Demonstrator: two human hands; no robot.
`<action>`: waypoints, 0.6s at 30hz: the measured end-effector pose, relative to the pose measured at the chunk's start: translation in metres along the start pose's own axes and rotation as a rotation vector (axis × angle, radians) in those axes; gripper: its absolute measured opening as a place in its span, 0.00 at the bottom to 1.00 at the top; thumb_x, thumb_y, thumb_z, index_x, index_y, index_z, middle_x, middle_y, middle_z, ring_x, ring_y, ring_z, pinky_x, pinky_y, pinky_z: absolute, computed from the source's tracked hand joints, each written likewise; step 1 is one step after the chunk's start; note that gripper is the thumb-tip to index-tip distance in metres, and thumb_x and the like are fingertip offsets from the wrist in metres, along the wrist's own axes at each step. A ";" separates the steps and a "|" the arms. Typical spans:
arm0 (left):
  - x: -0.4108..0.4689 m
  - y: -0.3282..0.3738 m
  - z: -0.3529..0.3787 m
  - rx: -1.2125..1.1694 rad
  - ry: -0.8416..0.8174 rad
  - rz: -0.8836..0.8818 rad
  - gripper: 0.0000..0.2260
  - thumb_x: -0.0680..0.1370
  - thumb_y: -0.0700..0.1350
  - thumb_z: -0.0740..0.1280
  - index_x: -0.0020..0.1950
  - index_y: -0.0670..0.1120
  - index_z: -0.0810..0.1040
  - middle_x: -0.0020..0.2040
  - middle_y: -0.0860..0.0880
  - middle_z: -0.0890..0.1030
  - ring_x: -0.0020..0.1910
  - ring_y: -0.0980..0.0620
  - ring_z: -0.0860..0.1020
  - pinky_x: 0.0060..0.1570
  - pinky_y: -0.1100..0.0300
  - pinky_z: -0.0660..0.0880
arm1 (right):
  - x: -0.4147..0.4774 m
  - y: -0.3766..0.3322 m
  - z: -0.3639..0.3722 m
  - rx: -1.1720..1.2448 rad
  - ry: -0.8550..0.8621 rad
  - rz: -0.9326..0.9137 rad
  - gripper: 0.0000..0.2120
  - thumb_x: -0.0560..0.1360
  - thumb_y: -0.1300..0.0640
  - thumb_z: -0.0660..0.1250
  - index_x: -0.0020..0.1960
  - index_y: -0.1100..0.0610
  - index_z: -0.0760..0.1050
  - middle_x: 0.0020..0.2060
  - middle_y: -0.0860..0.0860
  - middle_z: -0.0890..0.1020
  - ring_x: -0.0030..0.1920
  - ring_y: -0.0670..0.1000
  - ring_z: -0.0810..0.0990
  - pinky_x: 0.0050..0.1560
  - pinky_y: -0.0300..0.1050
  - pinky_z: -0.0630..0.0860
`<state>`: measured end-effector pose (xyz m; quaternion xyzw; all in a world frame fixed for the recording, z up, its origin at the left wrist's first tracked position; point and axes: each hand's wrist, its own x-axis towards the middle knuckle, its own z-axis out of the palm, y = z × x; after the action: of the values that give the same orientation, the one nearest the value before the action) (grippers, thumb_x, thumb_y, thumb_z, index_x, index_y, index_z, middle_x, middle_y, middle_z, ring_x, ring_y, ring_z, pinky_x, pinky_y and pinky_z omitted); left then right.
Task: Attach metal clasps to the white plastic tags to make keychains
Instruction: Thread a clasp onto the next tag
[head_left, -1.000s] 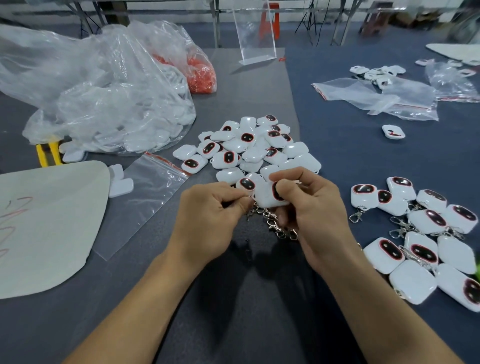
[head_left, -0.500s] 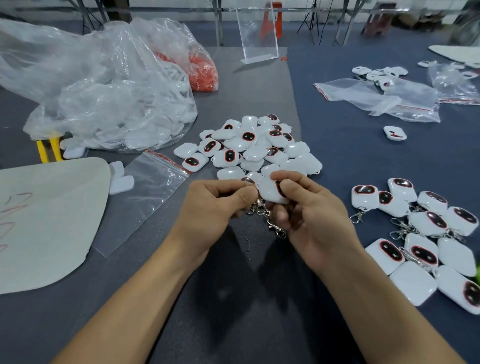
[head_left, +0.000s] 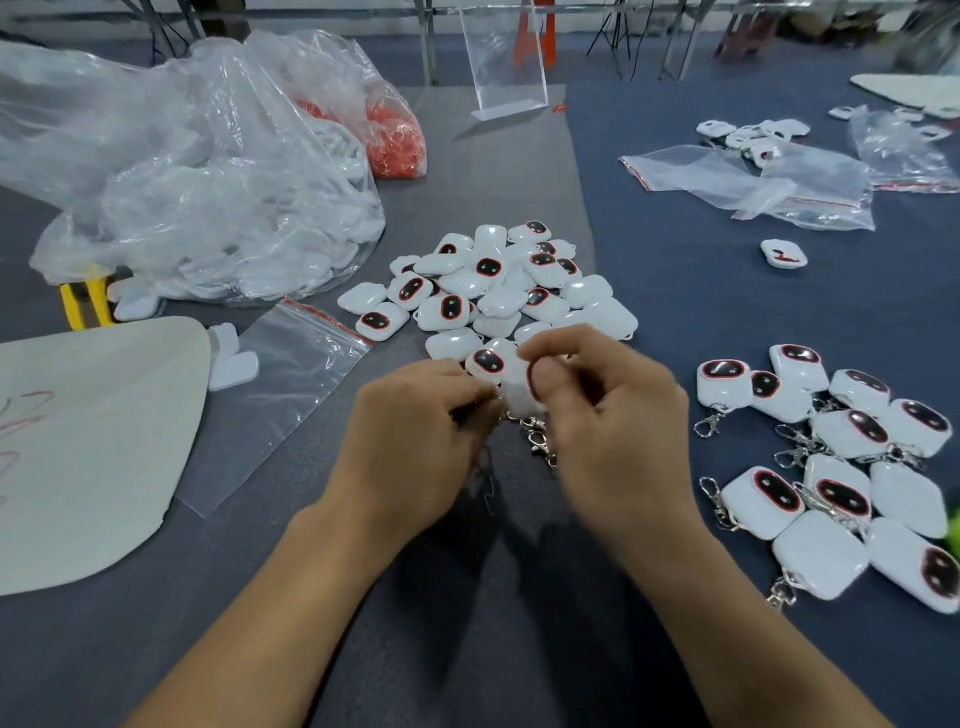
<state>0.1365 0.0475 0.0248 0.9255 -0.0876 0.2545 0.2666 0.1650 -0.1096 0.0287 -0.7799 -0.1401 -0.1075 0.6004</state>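
- Left hand (head_left: 415, 431): fingers curled in tight, with the tips meeting at the lower left edge of the white tag (head_left: 517, 389). Motion blur hides whether they pinch the tag or a clasp ring.
- Right hand (head_left: 618, 431): thumb and bent fingers pinch the same tag from the right, holding it just above the table (head_left: 467, 649).
- Metal clasps (head_left: 540, 441) hang in a short string below the tag, between the two hands.
- Far left lies a beige sheet (head_left: 78, 441), with a yellow-handled tool (head_left: 85, 304) behind it.
- A large clear bag (head_left: 182, 182) of white parts sits behind that, and a flat zip bag (head_left: 291, 374) lies nearer.
- A bag of red pieces (head_left: 395, 135) leans against the clear one.
- The pile of loose tags (head_left: 498, 291) sits just behind the hands.
- Finished keychains (head_left: 841, 467), clasps attached, are spread out on the right.
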 end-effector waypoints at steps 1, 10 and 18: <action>0.001 0.001 0.001 -0.102 0.023 -0.114 0.02 0.75 0.42 0.75 0.42 0.48 0.87 0.35 0.53 0.82 0.35 0.54 0.78 0.38 0.60 0.72 | 0.005 -0.001 -0.002 0.124 0.014 0.132 0.12 0.79 0.63 0.66 0.44 0.50 0.83 0.26 0.50 0.76 0.24 0.45 0.70 0.27 0.35 0.68; 0.006 0.009 0.008 -0.939 -0.110 -0.572 0.04 0.72 0.38 0.75 0.39 0.47 0.88 0.30 0.50 0.81 0.30 0.59 0.75 0.32 0.68 0.71 | 0.017 -0.003 -0.011 0.677 -0.115 0.614 0.16 0.81 0.66 0.62 0.41 0.55 0.84 0.29 0.52 0.78 0.22 0.48 0.68 0.23 0.38 0.62; -0.002 0.008 0.008 0.032 -0.075 -0.056 0.07 0.72 0.44 0.69 0.35 0.44 0.83 0.32 0.53 0.78 0.34 0.52 0.75 0.35 0.58 0.68 | 0.007 -0.001 -0.002 0.161 -0.013 0.178 0.12 0.76 0.63 0.68 0.40 0.50 0.84 0.25 0.44 0.76 0.24 0.44 0.67 0.26 0.35 0.64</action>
<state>0.1363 0.0359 0.0217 0.9406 -0.0673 0.2134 0.2554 0.1708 -0.1103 0.0324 -0.7393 -0.0825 -0.0370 0.6673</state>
